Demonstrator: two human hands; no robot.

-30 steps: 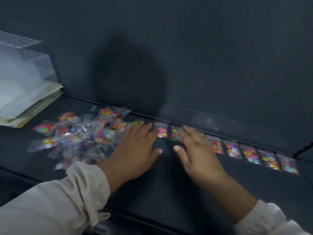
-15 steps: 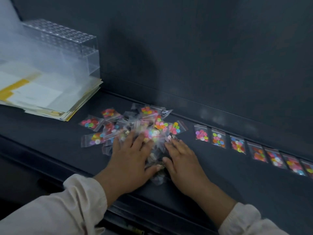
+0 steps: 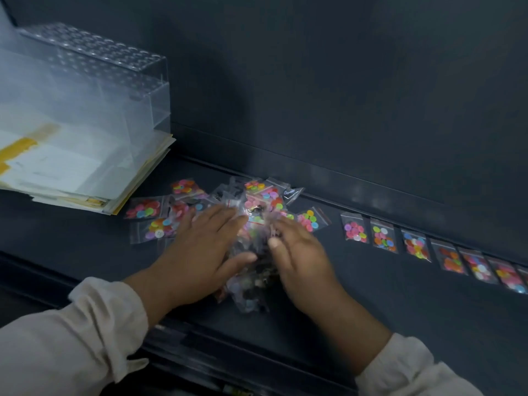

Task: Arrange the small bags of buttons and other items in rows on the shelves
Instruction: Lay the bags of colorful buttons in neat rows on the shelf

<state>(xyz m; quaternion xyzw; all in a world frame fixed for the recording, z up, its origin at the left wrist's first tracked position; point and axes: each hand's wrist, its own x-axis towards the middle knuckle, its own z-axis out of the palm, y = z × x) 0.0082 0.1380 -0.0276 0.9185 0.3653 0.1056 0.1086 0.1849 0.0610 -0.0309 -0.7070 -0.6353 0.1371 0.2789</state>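
1. The pile (image 3: 257, 212) of small clear bags of coloured buttons lies heaped on the dark shelf (image 3: 400, 298), close to the back wall (image 3: 343, 95).
2. The left hand (image 3: 205, 252) lies flat on the pile's left side. Its fingers are straight and spread, and its thumb points into the pile's near part. It presses on the bags and grasps none.
3. The right hand (image 3: 300, 258) is at the pile's right side, fingers reaching into the bags and thumb raised. Motion blur hides the fingertips, so I cannot tell whether it has hold of a bag.
4. Between the two hands, the pile's near end spills toward the shelf's front edge.
5. Left of the pile, a few loose bags (image 3: 143, 208) lie flat and apart from each other.
6. Just right of the pile one single bag (image 3: 310, 220) lies tilted.
7. Further right of the pile, past a gap, a row (image 3: 415, 245) of bags runs side by side along the wall to the picture's edge.
8. Well left of the pile sits a stack of papers (image 3: 57, 167), with a clear box (image 3: 94, 81) standing on it.
9. Pale sleeves (image 3: 71, 338) cover both forearms, nearer than the pile.
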